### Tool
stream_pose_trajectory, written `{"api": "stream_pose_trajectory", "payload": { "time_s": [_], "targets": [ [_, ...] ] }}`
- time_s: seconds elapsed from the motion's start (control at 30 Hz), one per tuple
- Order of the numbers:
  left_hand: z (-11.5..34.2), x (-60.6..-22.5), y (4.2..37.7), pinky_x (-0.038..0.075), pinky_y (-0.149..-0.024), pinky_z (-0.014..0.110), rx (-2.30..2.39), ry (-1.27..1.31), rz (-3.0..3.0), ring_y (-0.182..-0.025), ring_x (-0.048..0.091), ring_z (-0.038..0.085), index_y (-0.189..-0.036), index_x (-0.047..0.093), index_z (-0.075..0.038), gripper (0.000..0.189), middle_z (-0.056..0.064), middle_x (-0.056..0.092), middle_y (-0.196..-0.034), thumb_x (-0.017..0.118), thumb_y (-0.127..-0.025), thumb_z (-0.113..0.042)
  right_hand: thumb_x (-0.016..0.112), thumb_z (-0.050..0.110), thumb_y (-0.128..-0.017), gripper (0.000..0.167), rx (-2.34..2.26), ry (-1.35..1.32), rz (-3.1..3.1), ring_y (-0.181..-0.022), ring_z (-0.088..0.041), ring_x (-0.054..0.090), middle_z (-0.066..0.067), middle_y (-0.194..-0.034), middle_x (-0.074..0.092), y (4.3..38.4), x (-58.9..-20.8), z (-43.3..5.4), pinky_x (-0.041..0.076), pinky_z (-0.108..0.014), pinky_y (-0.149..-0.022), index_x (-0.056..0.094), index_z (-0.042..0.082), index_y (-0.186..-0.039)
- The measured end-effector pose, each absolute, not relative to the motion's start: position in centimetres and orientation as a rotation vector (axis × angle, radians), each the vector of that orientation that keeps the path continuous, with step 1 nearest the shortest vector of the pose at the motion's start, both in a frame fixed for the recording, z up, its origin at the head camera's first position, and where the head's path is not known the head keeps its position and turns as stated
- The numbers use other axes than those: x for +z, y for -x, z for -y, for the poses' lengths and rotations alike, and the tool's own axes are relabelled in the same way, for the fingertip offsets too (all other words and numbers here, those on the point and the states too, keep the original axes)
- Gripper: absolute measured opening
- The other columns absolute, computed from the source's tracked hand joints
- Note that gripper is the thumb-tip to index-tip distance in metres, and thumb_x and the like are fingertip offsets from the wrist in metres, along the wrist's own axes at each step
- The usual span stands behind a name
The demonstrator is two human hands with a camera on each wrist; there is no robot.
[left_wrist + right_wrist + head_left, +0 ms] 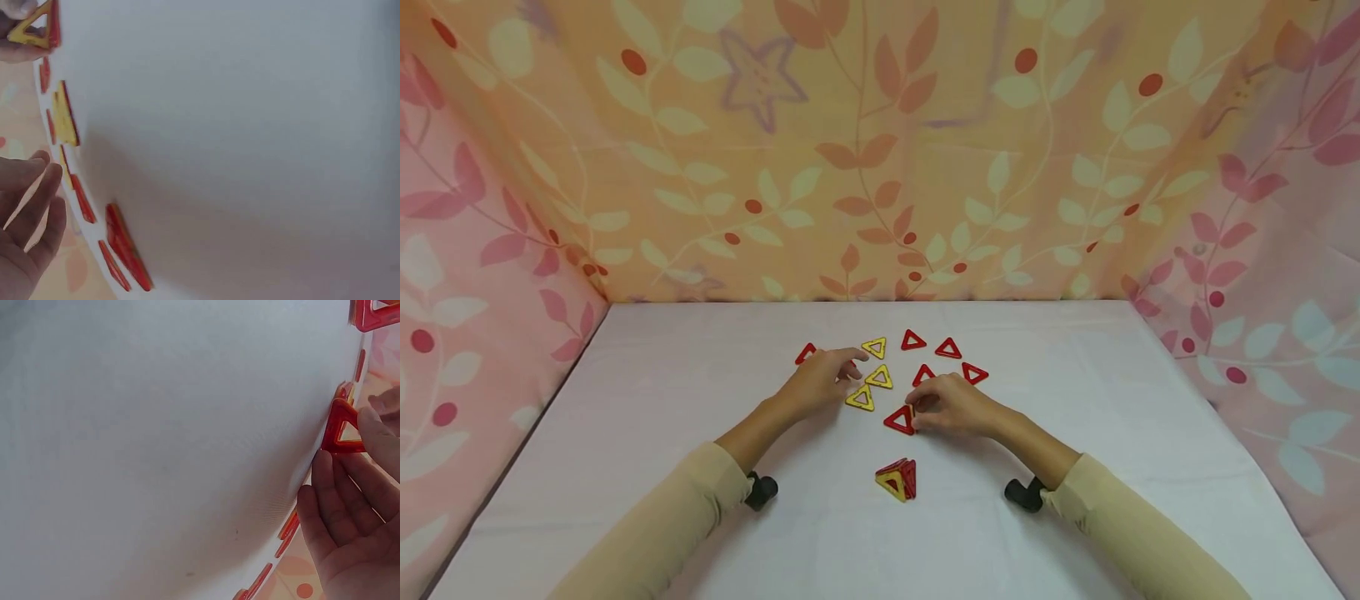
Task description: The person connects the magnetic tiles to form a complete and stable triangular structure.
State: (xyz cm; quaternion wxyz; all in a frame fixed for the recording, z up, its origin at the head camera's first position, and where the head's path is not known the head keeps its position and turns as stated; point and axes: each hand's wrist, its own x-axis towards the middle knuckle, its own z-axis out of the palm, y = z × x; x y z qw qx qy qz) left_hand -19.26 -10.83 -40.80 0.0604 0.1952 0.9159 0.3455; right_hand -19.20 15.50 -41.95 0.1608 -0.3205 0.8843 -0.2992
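Observation:
My right hand (955,404) pinches a red triangular tile (342,428) by thumb and fingers. A yellow triangular tile (31,32) is beside it in the same hand, seen in the left wrist view. My left hand (822,377) hovers left of several yellow triangular tiles (861,398), fingers loosely bent and holding nothing. Beneath it a red triangular tile (806,353) is partly covered. Nearer me stands a small pyramid (897,479) of red and yellow triangles. How the tiles in my right hand are joined is partly hidden by the fingers.
Several red triangular tiles (949,348) lie at the back right, beyond my right hand. All of it is on a white-covered table (647,375). Patterned cloth (880,167) rises behind the table and at both sides. Each wrist carries a small black device (1024,495).

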Motion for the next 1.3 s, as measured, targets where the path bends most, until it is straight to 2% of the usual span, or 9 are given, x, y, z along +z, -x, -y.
{"api": "stream_pose_trajectory", "payload": {
  "time_s": [0.17,0.47,0.67,1.3],
  "targets": [
    [10.9,-41.3,19.0,0.054,-0.091,0.040,0.991,-0.599,-2.796,-0.097,0.069,0.021,-0.126,0.065,-0.005,0.041,0.006,0.074,-0.099,0.067,-0.087,0.007,0.078,0.019,-0.087,0.031,-0.852,0.924,-2.523,-0.096,-0.009,0.064,0.005,-0.104,0.072,19.2,-41.9,-15.5,0.053,-0.030,-0.089,0.073,0.009,-0.116],
    [10.8,-42.0,18.8,0.056,-0.084,0.035,1.064,-0.560,-2.709,-0.096,0.068,0.019,-0.130,0.062,-0.007,0.048,0.004,0.073,-0.101,0.069,-0.085,0.008,0.078,0.019,-0.087,0.032,-0.864,0.936,-2.520,-0.096,-0.011,0.065,0.003,-0.105,0.072,19.3,-41.8,-15.5,0.054,-0.032,-0.089,0.072,0.007,-0.117],
    [10.7,-42.4,18.8,0.056,-0.086,0.034,1.051,-0.608,-2.688,-0.097,0.067,0.017,-0.130,0.062,-0.008,0.048,0.003,0.073,-0.102,0.071,-0.086,0.006,0.078,0.018,-0.087,0.031,-0.871,0.914,-2.526,-0.096,-0.011,0.065,0.004,-0.105,0.072,19.2,-42.0,-15.5,0.054,-0.031,-0.089,0.073,0.008,-0.116],
    [9.4,-42.5,18.6,0.054,-0.091,0.037,1.050,-0.651,-2.662,-0.101,0.067,0.018,-0.126,0.064,-0.008,0.045,0.003,0.073,-0.104,0.065,-0.086,0.012,0.078,0.018,-0.087,0.030,-0.876,0.962,-2.524,-0.096,-0.014,0.066,0.002,-0.104,0.073,18.9,-41.8,-15.4,0.054,-0.034,-0.089,0.073,0.007,-0.114]
  ]
}}
